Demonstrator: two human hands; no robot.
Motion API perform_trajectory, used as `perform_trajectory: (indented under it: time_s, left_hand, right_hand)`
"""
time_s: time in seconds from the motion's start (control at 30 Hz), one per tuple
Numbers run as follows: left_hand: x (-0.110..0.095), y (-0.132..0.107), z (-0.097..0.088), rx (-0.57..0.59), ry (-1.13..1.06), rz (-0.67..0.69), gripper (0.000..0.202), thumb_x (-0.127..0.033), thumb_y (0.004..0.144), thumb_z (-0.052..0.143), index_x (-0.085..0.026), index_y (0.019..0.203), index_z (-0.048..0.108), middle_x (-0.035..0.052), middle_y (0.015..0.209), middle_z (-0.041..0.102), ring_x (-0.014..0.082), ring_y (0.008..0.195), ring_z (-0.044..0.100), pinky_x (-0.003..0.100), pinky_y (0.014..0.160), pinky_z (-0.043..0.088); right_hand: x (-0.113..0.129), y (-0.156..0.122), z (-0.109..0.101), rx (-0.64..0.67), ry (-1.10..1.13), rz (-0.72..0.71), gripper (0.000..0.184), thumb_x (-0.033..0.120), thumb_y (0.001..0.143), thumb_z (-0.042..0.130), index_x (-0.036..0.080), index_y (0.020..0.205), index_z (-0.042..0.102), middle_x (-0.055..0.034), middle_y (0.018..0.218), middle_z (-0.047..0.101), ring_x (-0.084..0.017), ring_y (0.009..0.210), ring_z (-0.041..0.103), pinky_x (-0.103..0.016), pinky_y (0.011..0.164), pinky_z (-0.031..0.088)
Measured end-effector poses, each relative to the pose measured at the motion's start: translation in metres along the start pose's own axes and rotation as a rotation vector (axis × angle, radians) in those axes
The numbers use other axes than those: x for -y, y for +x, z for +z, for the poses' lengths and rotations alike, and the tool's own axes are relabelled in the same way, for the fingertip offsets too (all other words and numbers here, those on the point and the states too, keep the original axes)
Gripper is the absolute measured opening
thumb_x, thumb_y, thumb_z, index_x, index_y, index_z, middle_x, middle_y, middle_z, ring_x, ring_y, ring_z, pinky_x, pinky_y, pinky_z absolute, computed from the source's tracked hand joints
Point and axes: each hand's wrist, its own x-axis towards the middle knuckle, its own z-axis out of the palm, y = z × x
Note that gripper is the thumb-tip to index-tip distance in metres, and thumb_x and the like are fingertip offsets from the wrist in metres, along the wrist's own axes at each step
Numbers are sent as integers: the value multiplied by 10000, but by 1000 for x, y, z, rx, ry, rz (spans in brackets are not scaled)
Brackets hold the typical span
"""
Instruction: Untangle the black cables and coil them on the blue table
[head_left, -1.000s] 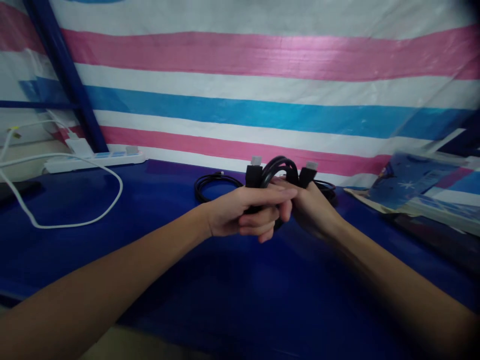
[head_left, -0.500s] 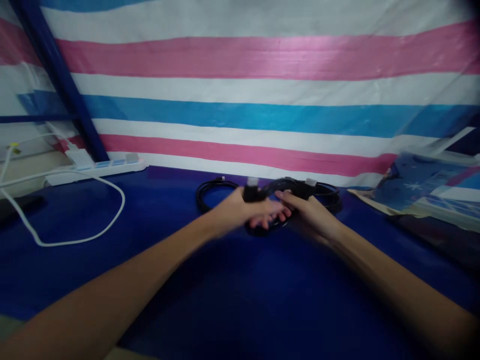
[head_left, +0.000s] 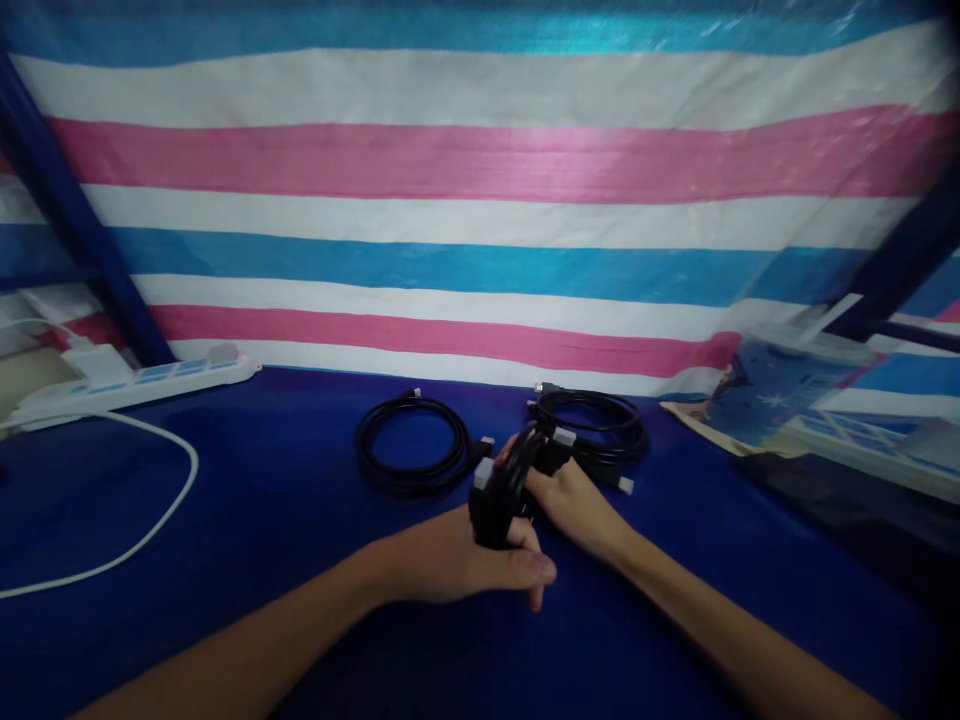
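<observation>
Across the back, striped plastic sheeting (head_left: 465, 165); at left, a white power strip (head_left: 180, 376) bearing a white charger (head_left: 97, 363), with a white cord (head_left: 195, 466) curving nearby; at right, a blue snowflake-printed container (head_left: 772, 400).

The far plastic sheet (head_left: 465, 163) is striped white, pink and blue, the tabletop (head_left: 292, 450) deep blue. The near cable (head_left: 507, 482) and far coils (head_left: 411, 482) are black with pale grey plug tips (head_left: 484, 472); the left power strip (head_left: 150, 390) and cord (head_left: 195, 465) are white.
</observation>
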Motion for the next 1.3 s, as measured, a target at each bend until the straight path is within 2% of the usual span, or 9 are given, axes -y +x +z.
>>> perform_trajectory:
  time_s: [0.1,0.23,0.33,0.43,0.6,0.7,0.83,0.97,1.3]
  left_hand:
    - [2,0,-8,-57,-51,-38,377,-493,847,533,-165,668,587,-25,530,514,120,616,536,298,799,425]
    - [9,9,-19,-509,-239,38,379,-486,868,514,-161,687,587,-87,400,331,89,467,426,283,759,451]
    - [9,15,-21,-643,-427,94,312,-446,871,542,-152,793,611,-99,430,321,71,468,421,254,714,465]
    - [1,11,-16,-477,-522,182,259,-373,901,515,-160,799,622,-98,415,305,58,427,390,239,667,469]
    - [-24,-10,8,13,-473,186,330,-312,937,419,-155,798,675,-93,381,184,47,350,191,204,473,318]
    - [-36,-11,22,69,-389,167,327,-322,926,440,-144,798,681,-87,386,193,48,355,167,211,429,224]
    - [-35,12,17,-365,-417,170,298,-273,922,431,-142,711,596,-105,383,145,40,333,112,201,398,231]
    - [-21,31,0,-767,-408,187,206,-216,897,460,-139,730,552,-111,402,162,39,329,124,195,360,193]
    - [-4,20,-14,-766,-253,216,138,-193,874,484,-148,790,584,-83,429,346,58,374,369,236,515,427]
  right_hand:
    - [-4,-3,0,-59,54,63,257,442,803,611,188,765,595,-39,742,605,-188,723,554,-352,703,438]
    - [6,-5,5,-104,383,177,221,394,780,656,186,818,593,13,587,573,-144,580,550,-305,634,441]
    - [21,-4,6,-101,563,189,339,360,784,661,179,573,467,64,451,440,-60,372,380,-251,509,419]
    - [33,-3,1,-33,588,161,331,335,807,638,180,570,466,100,375,317,-37,301,223,-210,388,345]
    - [35,-7,-3,313,530,217,242,273,771,627,180,569,533,94,359,269,-48,325,236,-217,449,416]
    - [32,-7,-2,348,550,251,231,211,725,596,178,518,499,73,388,302,-44,346,186,-194,374,313]
    - [29,-4,-4,166,589,188,206,152,759,514,177,555,515,94,371,218,-46,340,127,-204,428,369]
    - [22,-5,2,-28,551,110,146,200,846,502,149,870,636,112,374,227,-66,337,208,-244,509,444]
    - [32,-11,10,-65,405,-5,160,211,882,491,140,941,622,109,378,291,-77,314,301,-303,514,491]
